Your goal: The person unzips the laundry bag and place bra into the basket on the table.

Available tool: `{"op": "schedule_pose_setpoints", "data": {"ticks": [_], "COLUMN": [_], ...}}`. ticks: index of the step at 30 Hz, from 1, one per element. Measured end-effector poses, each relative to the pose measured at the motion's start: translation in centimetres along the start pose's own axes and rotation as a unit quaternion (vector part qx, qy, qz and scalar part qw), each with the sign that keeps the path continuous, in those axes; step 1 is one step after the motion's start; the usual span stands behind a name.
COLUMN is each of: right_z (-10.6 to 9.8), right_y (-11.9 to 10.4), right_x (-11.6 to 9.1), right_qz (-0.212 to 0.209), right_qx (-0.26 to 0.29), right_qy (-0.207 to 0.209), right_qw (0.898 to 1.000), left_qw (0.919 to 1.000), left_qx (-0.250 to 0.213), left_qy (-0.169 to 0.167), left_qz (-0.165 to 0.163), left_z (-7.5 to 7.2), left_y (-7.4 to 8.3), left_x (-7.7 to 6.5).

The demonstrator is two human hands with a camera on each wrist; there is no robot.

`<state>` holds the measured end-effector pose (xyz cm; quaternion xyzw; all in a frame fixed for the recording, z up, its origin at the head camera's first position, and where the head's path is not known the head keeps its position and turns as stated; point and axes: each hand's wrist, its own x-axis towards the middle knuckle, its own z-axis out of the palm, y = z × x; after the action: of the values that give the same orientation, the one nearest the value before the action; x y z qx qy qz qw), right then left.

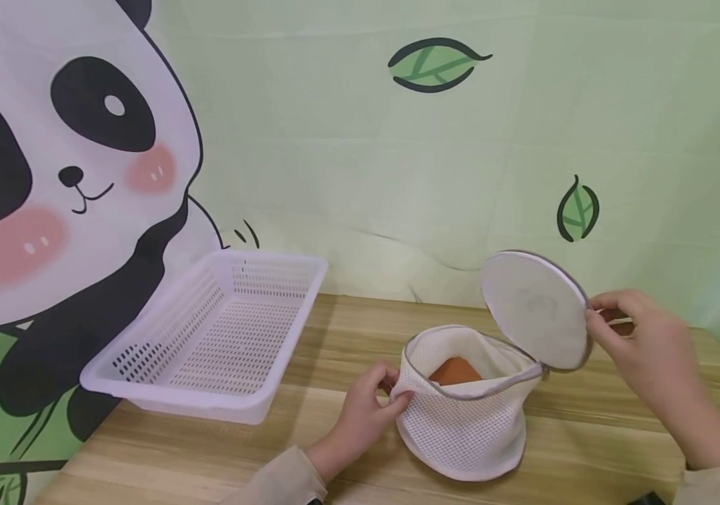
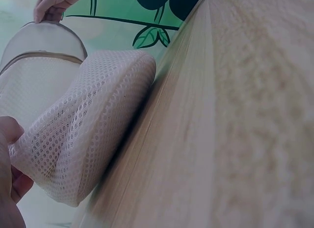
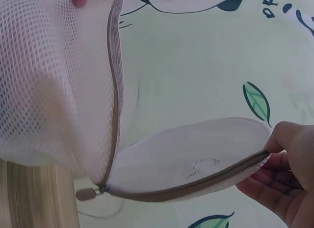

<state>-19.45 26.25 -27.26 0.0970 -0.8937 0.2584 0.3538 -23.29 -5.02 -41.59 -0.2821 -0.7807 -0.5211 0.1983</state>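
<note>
White mesh formed the wall of a zippered bag (image 1: 460, 438), which in the head view stood on a wood-grain table (image 1: 334, 337), to the right of a white perforated basket (image 1: 170, 401). The left hand (image 1: 360, 414) pinched the bag's near-left side close to the rim. The right hand (image 1: 650, 351) held the edge of the round lid (image 1: 533, 308) between thumb and fingers; the lid was raised and tilted, attached at the rim's right side. An orange-brown item (image 1: 456, 372) was partly visible inside, its nature undetermined.

In the left wrist view, the left thumb and fingers were clamped on the mesh, which was creased beside them. The right hand appeared beyond, at the lid's edge.

In the right wrist view, the right thumb and fingers were together on the lid's zippered border. A brown zipper pull (image 3: 87, 194) hung where lid and bag met.
</note>
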Motion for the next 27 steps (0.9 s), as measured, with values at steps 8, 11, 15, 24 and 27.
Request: {"op": "schedule_pose_setpoints", "data": {"ticks": [8, 11, 15, 24, 27], "right_z": [-1.2, -1.3, -1.4, -1.3, -1.1], "right_y": [2.3, 3.0, 3.7, 5.8, 7.0], "right_x": [-0.5, -0.7, -1.1, -2.1, -2.6], "right_qz": [0.062, 0.072, 0.079, 0.098, 0.106], "right_qx": [-0.032, -0.03, -0.024, -0.003, 0.042], "right_qy": [-0.035, -0.041, -0.043, -0.071, -0.081], "right_qw": [0.997, 0.996, 0.996, 0.993, 0.99], "left_qw": [0.9998, 0.9997, 0.9998, 1.0, 0.9999], "left_qx": [-0.006, -0.004, 0.001, 0.0, -0.002], "left_qy": [-0.002, -0.001, 0.001, 0.004, 0.002], "left_qz": [-0.02, -0.022, -0.018, -0.004, -0.012], "left_z": [0.0, 0.0, 0.0, 0.0, 0.0], "left_y": [0.3, 0.3, 0.1, -0.1, 0.0], "left_x": [0.1, 0.1, 0.0, 0.1, 0.1]}}
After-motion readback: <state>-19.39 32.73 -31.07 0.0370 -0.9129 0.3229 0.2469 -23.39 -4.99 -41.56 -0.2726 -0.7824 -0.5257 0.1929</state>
